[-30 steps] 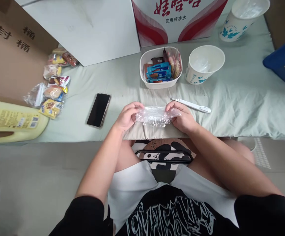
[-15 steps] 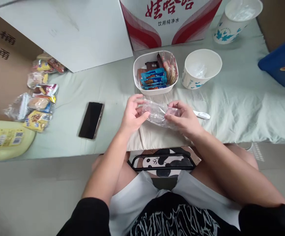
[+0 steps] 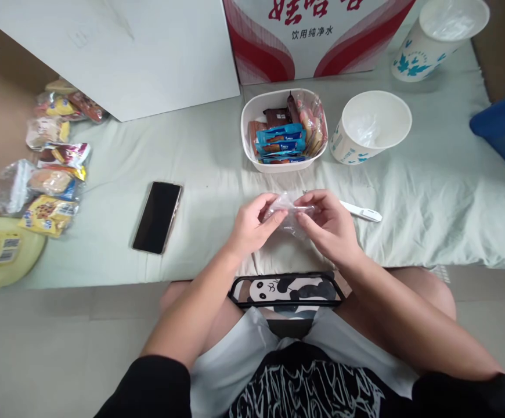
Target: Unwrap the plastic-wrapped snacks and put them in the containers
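Note:
Between my two hands is a crumpled clear plastic bag [image 3: 288, 201], held just above the cloth. My left hand [image 3: 255, 223] pinches its left side between thumb and fingers. On the other side, my right hand [image 3: 328, 223] grips it with thumb and fingertips. Behind my hands stands a white plastic tub [image 3: 252, 164] with blue snack packets [image 3: 281, 141] and other wrapped snacks inside. A white-handled tool [image 3: 361, 211] lies partly hidden behind my right hand; its other end I cannot make out.
Right of the tub stands a paper cup [image 3: 378, 136] with clear plastic inside, and a similar cup [image 3: 426, 58] is farther back. A phone [image 3: 157, 217] lies on the left. Wrapped snacks [image 3: 52, 186] are piled beyond it, near a yellow jug [image 3: 4, 252]. Boxes line the back.
The plastic bag is bunched smaller, and my hands have drawn closer together, the left one moving right. The whole view has shifted slightly.

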The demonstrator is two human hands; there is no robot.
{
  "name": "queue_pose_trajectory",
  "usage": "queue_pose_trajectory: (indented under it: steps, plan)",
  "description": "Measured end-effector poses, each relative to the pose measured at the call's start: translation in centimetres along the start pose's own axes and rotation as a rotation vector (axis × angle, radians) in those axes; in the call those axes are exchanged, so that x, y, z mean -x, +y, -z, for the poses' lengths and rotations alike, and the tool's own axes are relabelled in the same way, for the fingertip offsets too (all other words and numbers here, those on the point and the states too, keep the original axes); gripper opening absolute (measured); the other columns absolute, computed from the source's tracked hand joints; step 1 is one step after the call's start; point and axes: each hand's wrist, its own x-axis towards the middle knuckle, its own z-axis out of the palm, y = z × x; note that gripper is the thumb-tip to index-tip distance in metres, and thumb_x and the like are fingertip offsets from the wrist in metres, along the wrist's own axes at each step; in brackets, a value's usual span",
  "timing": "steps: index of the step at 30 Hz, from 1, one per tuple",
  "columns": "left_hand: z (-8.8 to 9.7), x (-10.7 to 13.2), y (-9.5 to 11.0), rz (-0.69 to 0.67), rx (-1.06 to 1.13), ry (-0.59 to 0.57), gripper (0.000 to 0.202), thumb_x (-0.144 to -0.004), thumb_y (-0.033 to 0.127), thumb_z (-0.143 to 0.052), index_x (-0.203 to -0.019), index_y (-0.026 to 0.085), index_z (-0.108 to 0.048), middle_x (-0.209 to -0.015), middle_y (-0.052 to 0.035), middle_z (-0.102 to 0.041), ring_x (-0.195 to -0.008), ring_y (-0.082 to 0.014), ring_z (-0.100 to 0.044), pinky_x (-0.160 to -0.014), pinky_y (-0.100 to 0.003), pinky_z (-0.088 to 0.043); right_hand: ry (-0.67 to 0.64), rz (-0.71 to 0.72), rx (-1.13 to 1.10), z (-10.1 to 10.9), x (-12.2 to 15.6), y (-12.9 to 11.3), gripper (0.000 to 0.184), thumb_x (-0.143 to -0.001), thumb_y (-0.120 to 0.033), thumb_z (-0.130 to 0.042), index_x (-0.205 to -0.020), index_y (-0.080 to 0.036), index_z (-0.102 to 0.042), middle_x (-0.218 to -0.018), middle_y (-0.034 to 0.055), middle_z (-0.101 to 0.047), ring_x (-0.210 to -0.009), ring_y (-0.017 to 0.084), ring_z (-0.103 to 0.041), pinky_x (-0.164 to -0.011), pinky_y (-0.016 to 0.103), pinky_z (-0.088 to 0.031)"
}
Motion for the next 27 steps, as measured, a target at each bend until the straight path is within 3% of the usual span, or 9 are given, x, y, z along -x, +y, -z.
queue_pose_trajectory:
  steps: [3, 5, 9, 13, 16, 18, 22, 25, 27]
  plan:
    - [0.4, 0.0, 0.3, 0.045, 0.111, -0.028, 0.041, -0.087, 0.06, -0.074, -0.093, 0.019, -0.069, -0.077, -0.0015, -0.066, -0.067, -0.0125, -0.057, -0.06, -0.024, -0.046, 0.099, 0.083, 0.063, 0.5, 0.1, 0.7, 0.04, -0.085, -0.037, -0.077, -0.117, -0.027, -0.057, -0.124, 0.008, -0.063, -0.11, 0.02, -0.063, -0.09, 0.035, -0.054]
    - [0.6, 0.1, 0.3, 0.062, 0.145, -0.106, 0.041, -0.086, 0.059, -0.074, -0.092, 0.019, -0.07, -0.079, -0.0017, -0.066, -0.067, -0.0123, -0.056, -0.06, -0.024, -0.045, -0.03, 0.069, 0.013, 0.7, 0.0, 0.8, 0.054, -0.082, -0.042, -0.079, -0.127, -0.027, -0.052, -0.132, 0.0101, -0.063, -0.119, 0.023, -0.064, -0.093, 0.037, -0.056]
    - [0.6, 0.1, -0.1, -0.025, 0.073, -0.197, 0.033, -0.089, 0.051, -0.071, -0.098, 0.019, -0.073, -0.092, -0.0047, -0.07, -0.077, -0.0145, -0.062, -0.066, -0.025, -0.049, -0.213, 0.043, 0.134, 1.2, 0.3, 0.2, 0.041, -0.083, -0.038, -0.074, -0.119, -0.024, -0.059, -0.109, 0.0076, -0.073, -0.096, 0.021, -0.07, -0.082, 0.036, -0.057]
    - [0.8, -0.2, -0.3, -0.108, 0.081, -0.045, 0.029, -0.089, 0.044, -0.07, -0.105, 0.02, -0.069, -0.105, -0.0073, -0.069, -0.093, -0.0175, -0.066, -0.077, -0.027, -0.054, 0.073, 0.194, 0.444, 3.4, 0.0, -2.0, 0.01, -0.082, -0.024, -0.065, -0.092, -0.024, -0.066, -0.085, 0.0027, -0.071, -0.076, 0.018, -0.066, -0.073, 0.034, -0.054]
    - [1.2, -0.5, -0.1, -0.068, 0.091, 0.003, 0.026, -0.087, 0.042, -0.068, -0.1, 0.02, -0.066, -0.097, -0.0056, -0.068, -0.088, -0.0165, -0.065, -0.075, -0.027, -0.053, 0.412, 0.392, 0.736, 6.6, -2.5, -5.0, 0.011, -0.077, -0.019, -0.063, -0.084, -0.023, -0.069, -0.084, 0.0048, -0.069, -0.08, 0.02, -0.064, -0.078, 0.037, -0.052]
    - [1.4, -0.6, 0.2, -0.047, 0.097, -0.009, 0.024, -0.086, 0.041, -0.068, -0.097, 0.019, -0.066, -0.091, -0.004, -0.066, -0.083, -0.0154, -0.063, -0.073, -0.027, -0.051, 0.57, 0.382, 0.966, 8.4, -5.3, -7.1, 0.014, -0.077, -0.018, -0.064, -0.087, -0.019, -0.073, -0.088, 0.0086, -0.068, -0.086, 0.021, -0.063, -0.08, 0.037, -0.05]
    - [1.8, -0.5, 1.0, 0.0, 0.093, -0.053, 0.022, -0.084, 0.04, -0.067, -0.092, 0.02, -0.065, -0.08, -0.0011, -0.063, -0.073, -0.0139, -0.058, -0.068, -0.027, -0.047, 0.271, -0.059, 1.342, 9.6, -11.5, -9.2, 0.026, -0.083, -0.018, -0.062, -0.106, -0.014, -0.072, -0.106, 0.014, -0.073, -0.102, 0.023, -0.066, -0.084, 0.039, -0.043]
    - [2.1, -0.6, 1.5, 0.029, 0.079, -0.056, 0.021, -0.084, 0.04, -0.065, -0.089, 0.02, -0.064, -0.077, -0.0004, -0.061, -0.07, -0.0138, -0.056, -0.062, -0.027, -0.043, 0.061, -0.256, 1.381, 8.9, -15.2, -8.0, 0.004, -0.077, -0.012, -0.067, -0.08, -0.014, -0.069, -0.099, 0.0148, -0.073, -0.104, 0.026, -0.067, -0.083, 0.041, -0.041]
    - [2.4, -0.6, 1.6, 0.04, 0.069, -0.052, 0.02, -0.084, 0.039, -0.063, -0.088, 0.02, -0.063, -0.077, -0.0005, -0.062, -0.07, -0.0142, -0.056, -0.061, -0.027, -0.041, -0.028, -0.257, 1.337, 8.3, -16.9, -6.6, 0.02, -0.071, -0.004, -0.069, -0.057, -0.015, -0.06, -0.077, 0.0106, -0.07, -0.093, 0.024, -0.069, -0.08, 0.04, -0.041]
